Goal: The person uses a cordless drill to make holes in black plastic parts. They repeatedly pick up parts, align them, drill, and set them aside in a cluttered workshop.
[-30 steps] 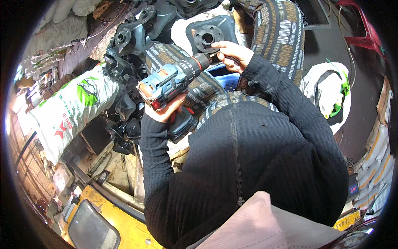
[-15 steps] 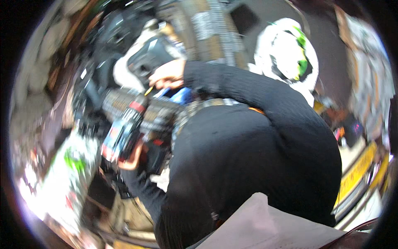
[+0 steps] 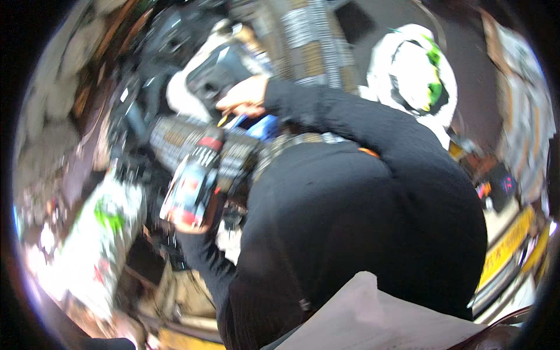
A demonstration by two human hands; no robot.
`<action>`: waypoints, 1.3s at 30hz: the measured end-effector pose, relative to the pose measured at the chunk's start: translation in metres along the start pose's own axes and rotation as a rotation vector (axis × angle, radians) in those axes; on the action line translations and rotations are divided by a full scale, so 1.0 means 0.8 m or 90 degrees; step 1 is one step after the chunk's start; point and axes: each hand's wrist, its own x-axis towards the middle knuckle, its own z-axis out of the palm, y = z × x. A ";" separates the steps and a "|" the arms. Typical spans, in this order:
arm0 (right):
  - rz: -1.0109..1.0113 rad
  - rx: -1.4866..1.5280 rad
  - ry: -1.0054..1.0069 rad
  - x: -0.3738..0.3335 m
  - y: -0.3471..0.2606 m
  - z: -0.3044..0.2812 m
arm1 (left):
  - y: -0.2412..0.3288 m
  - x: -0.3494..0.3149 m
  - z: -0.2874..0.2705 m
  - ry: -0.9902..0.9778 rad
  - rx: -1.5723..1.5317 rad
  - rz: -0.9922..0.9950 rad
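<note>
In my left hand (image 3: 201, 226), at the left of the middle, is a cordless drill (image 3: 191, 188) with a red-banded nose that points up and away. Most of that hand is hidden under the drill's body. My right hand (image 3: 245, 96) reaches across from the right, its fingers pinched together. A small yellow tip (image 3: 222, 121) pokes out below them; blur hides what it belongs to. Just under this hand lies a blue thing (image 3: 263, 127), whose kind I cannot make out. A grey box-like piece (image 3: 219, 73) sits beyond the fingers, on something white.
Several ribbed grey-brown bundles (image 3: 309, 44) stretch away at the top. A white sack with green print (image 3: 402, 73) stands far right, and another white-green sack (image 3: 105, 233) lies at left. Black items (image 3: 175, 29) crowd the far left. A yellow plate (image 3: 507, 245) is at right.
The whole view has shifted, so both hands and their surroundings appear a little farther right. The drill looks slightly more turned, with less of my left hand showing. Both grips stay closed.
</note>
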 end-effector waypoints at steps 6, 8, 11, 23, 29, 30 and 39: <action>-0.009 0.130 0.104 -0.011 -0.001 0.024 | 0.011 0.001 -0.014 -0.075 -0.016 -0.057; 0.001 0.184 0.102 -0.010 -0.002 0.029 | 0.016 0.001 -0.015 -0.112 -0.001 -0.068; 0.025 0.235 0.162 -0.002 0.006 0.027 | 0.012 0.004 -0.014 -0.067 -0.026 -0.071; -0.067 -0.043 0.574 0.089 0.072 -0.032 | -0.058 0.038 -0.003 -0.110 -0.085 -0.246; -0.047 -0.075 0.568 0.074 0.052 -0.021 | -0.083 0.060 0.020 -0.205 0.008 -0.291; -0.076 -0.061 0.571 0.071 0.048 -0.018 | -0.084 0.058 0.023 -0.167 -0.131 -0.362; -0.223 -0.013 0.523 0.061 0.032 -0.003 | -0.095 0.070 0.004 -0.211 -0.170 -0.415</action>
